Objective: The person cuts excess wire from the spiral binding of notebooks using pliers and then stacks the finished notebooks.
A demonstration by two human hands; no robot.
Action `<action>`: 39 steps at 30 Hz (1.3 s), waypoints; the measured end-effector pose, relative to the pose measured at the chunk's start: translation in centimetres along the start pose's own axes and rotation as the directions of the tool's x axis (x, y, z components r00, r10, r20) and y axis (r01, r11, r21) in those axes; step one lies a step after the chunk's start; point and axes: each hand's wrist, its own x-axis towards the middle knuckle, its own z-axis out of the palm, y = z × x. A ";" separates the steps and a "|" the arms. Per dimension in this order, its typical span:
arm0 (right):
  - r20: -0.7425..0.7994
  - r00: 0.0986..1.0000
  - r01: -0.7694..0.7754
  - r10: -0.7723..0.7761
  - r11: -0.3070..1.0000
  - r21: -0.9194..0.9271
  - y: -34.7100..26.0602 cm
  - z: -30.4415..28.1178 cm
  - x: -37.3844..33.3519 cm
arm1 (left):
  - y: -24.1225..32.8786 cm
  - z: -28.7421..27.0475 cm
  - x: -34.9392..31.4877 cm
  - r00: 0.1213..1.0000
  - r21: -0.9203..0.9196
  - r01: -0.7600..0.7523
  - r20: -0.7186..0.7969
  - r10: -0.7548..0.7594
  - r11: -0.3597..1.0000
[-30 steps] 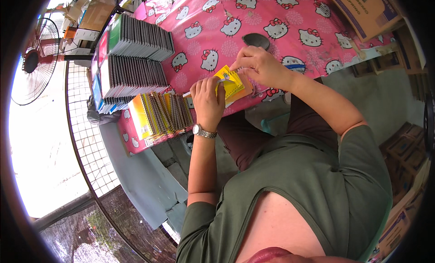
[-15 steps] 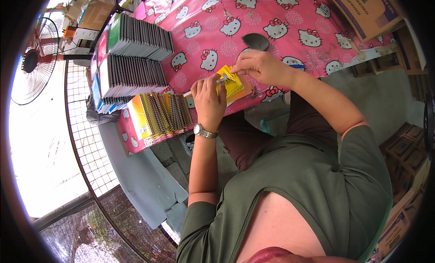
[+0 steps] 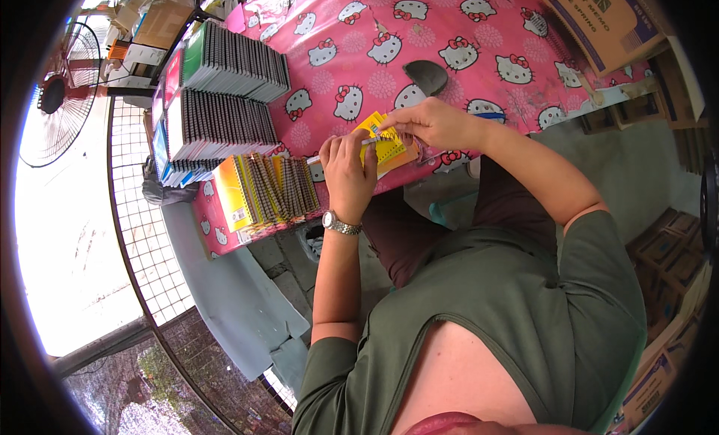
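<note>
A small yellow notebook [image 3: 371, 123] lies at the table's near edge, over an orange-brown sheet or cover [image 3: 405, 156]. My left hand [image 3: 346, 165], wearing a metal watch, is closed around a thin white rod [image 3: 313, 160] that passes under its fingers toward the notebook. Near the rod's far end, a dark wire coil [image 3: 388, 137] crosses the yellow cover. My right hand [image 3: 431, 123] is bent over from the right, its fingertips pinched at this coil. The thumb tip is partly hidden.
Left of my left hand stands a row of yellow spiral notebooks [image 3: 262, 191]. Behind it are tall stacks of black-spiral notebooks [image 3: 225, 124]. A dark half-round dish [image 3: 426, 77] sits on the pink patterned tablecloth [image 3: 329, 30]. A cardboard box [image 3: 599, 23] occupies the far right.
My right hand has lowered slightly, its fingers coming down closer to the coil. My left hand keeps its hold on the rod, almost unmoved. The whole view has shifted a little.
</note>
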 end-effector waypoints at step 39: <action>0.333 0.918 -0.314 0.214 0.906 0.285 2.1 -3.2 3.5 | -0.5 0.3 0.2 0.987 0.020 0.162 -0.018 -0.162 0.987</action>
